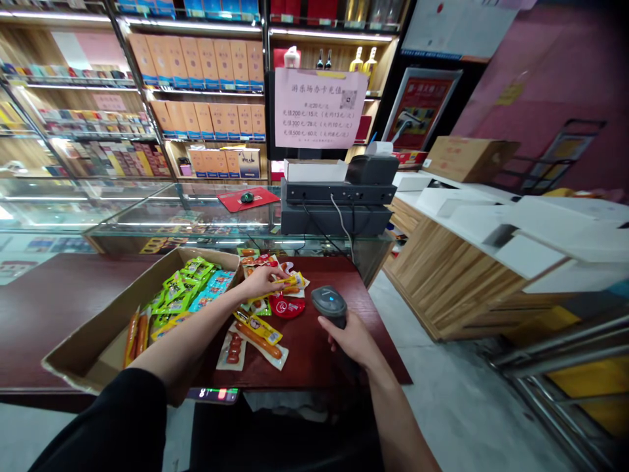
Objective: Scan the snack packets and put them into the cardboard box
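My left hand [265,282] has its fingers closed on a yellow snack packet [291,282] above a pile of packaged snacks on the dark red table [314,357]. Under and beside it lie a red round packet [287,307] and sausage packs. Nearer me are a yellow packet [263,328], a long sausage pack [268,347] and a small sausage pack [234,349]. My right hand [351,337] grips the handle of a dark barcode scanner [329,301], its head tilted toward the pile. My left forearm crosses an open cardboard box [93,328] holding green, blue and yellow packets.
A phone [213,394] lies at the table's near edge. Behind the table stand a glass counter [196,226], a black cash drawer [334,219] and a receipt printer [373,169]. Stocked shelves rise beyond; a white-topped wooden counter [432,288] is at the right.
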`<act>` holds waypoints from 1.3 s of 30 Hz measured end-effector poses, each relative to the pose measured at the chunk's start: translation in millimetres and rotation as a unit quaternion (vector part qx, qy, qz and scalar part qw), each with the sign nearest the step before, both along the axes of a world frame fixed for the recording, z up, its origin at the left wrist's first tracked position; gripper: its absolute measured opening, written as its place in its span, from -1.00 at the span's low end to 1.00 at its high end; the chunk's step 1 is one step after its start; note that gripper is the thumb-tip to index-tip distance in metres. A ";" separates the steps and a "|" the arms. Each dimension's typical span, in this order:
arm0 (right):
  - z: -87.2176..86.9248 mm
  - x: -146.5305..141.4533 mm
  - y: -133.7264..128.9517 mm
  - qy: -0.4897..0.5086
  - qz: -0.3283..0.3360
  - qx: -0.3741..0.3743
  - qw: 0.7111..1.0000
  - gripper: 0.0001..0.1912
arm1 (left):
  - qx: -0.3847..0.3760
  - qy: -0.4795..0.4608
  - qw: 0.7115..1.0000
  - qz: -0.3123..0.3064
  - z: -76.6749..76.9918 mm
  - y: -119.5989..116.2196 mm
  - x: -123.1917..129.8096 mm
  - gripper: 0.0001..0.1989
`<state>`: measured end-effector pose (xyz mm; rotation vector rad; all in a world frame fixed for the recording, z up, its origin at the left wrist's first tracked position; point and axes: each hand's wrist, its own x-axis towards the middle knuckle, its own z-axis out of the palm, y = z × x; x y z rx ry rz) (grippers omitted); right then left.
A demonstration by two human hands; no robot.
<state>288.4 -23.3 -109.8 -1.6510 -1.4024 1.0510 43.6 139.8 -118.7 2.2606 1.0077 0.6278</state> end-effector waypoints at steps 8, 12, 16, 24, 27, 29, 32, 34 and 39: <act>1.5 -1.0 -0.5 -0.005 0.003 -0.010 1.000 -0.71 | 0.136 0.217 0.965 0.058 3.0 0.4 -15.7 -0.61; -3.1 -3.5 1.7 0.001 0.013 -0.004 1.000 -0.71 | 0.096 0.314 0.941 0.076 14.5 2.9 -29.6 -0.57; -7.1 -8.2 4.7 0.011 0.026 -0.006 1.000 -0.69 | 0.007 0.285 0.956 0.075 24.8 7.9 -39.2 -0.65; -5.5 -11.6 5.0 0.018 0.031 0.001 0.999 -0.66 | -0.294 -0.130 0.944 0.072 30.8 14.6 -58.0 -0.57; -4.4 -12.8 4.4 0.013 0.029 0.000 0.999 -0.68 | -0.358 -0.209 0.905 0.093 30.2 13.6 -59.9 -0.56; -4.2 -13.8 4.2 0.011 0.031 0.000 0.999 -0.68 | -0.383 -0.249 0.883 0.110 30.3 13.7 -60.1 -0.54; -4.1 -14.7 3.7 0.012 0.037 0.001 0.999 -0.68 | -0.411 -0.286 0.858 0.114 31.5 14.0 -60.9 -0.54; -3.5 -14.9 3.3 0.011 0.037 0.007 0.999 -0.67 | -0.420 -0.295 0.851 0.112 32.5 13.5 -61.4 -0.55; -0.7 -15.3 2.6 0.010 0.039 0.025 0.999 -0.67 | -0.425 -0.293 0.849 0.112 35.1 10.7 -60.7 -0.59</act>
